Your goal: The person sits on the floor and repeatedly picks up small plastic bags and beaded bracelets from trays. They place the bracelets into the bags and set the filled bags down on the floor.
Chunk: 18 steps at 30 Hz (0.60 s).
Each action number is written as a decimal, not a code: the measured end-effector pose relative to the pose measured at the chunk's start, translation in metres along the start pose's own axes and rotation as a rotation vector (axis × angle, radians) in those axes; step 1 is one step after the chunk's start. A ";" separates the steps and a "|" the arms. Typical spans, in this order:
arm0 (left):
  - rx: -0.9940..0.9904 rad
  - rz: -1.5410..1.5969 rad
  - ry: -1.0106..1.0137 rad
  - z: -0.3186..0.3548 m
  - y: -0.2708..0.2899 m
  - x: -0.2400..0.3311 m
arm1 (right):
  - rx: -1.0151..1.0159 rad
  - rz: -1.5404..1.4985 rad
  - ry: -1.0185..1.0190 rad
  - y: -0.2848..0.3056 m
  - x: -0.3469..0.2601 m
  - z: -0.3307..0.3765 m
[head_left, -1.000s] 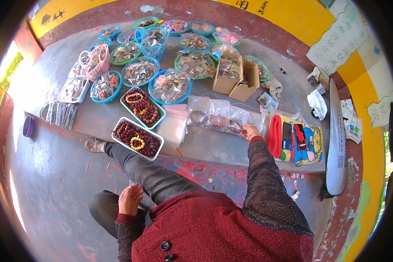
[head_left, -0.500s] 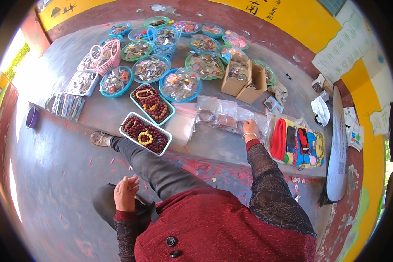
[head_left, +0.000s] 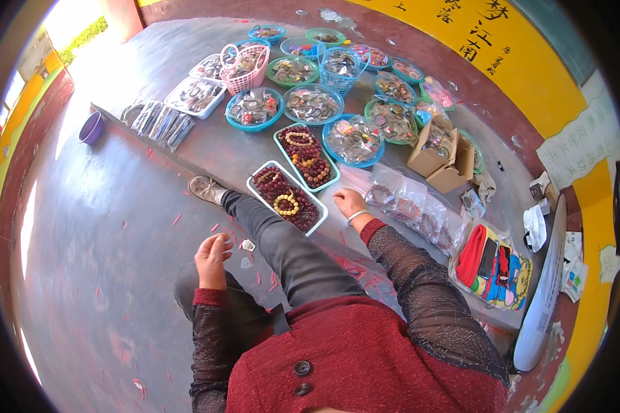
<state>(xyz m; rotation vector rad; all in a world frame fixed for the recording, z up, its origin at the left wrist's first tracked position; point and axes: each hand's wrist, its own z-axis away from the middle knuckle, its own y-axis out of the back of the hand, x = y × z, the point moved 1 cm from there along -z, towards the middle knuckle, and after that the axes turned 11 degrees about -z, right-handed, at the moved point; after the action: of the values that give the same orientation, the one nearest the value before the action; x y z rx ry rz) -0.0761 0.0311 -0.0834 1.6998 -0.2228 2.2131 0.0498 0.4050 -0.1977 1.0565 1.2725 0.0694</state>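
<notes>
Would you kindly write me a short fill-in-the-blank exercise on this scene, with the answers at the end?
The hand nearer the row of clear bags is the person's ____ hand.
The white tray nearest the shoe holds dark red ____.
The bowl at the far left is ____ in colour.

Missing words: right; beads; purple.

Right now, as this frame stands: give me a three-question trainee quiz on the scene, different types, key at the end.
1. Of the person's left hand and right hand, which is nearer the clear plastic bags?
2. True or false: the pink basket stands left of the tall blue basket.
3. How many rectangular trays hold dark red beads?

Key: 1. Right hand. 2. True. 3. Two: the white tray and the green-edged tray.
</notes>
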 end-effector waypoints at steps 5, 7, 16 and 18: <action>-0.052 -0.060 -0.112 -0.011 -0.007 -0.010 | 0.116 -0.052 -0.059 -0.026 -0.010 -0.008; -0.058 -0.060 -0.103 -0.012 -0.007 -0.008 | 0.158 -0.027 -0.187 -0.024 0.008 -0.005; -0.126 -0.098 -0.104 -0.014 -0.018 -0.009 | 0.330 -0.574 -1.054 -0.036 0.074 0.063; -0.153 -0.113 -0.112 -0.016 -0.021 -0.007 | 0.345 -0.536 -1.071 -0.037 0.071 0.058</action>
<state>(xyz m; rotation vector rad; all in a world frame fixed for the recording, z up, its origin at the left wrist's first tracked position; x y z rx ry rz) -0.0810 0.0546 -0.0965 1.7107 -0.3074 1.9694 0.1034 0.3904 -0.2796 0.7919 0.5286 -1.0252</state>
